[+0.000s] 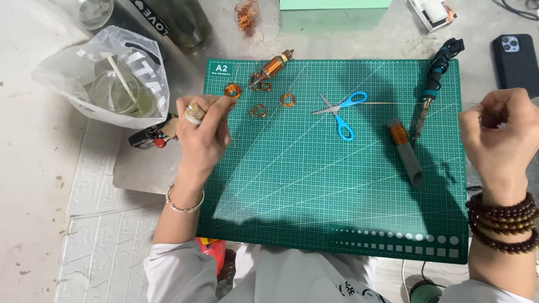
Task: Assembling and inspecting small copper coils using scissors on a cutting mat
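A green cutting mat point(337, 185) ruled with a white grid carries blue-handled scissors point(339, 112) and copper-orange wire coils point(257, 110).

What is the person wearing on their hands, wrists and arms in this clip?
The left hand has a chunky gold-coloured ring and a thin silver bangle at the wrist. The right hand has no ring that shows; its wrist carries several loops of dark brown bead bracelets. Both arms are in pale grey-white sleeves pushed up the forearm.

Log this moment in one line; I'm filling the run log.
left hand: pinching copper coil | right hand: fisted, off mat | scissors: on mat
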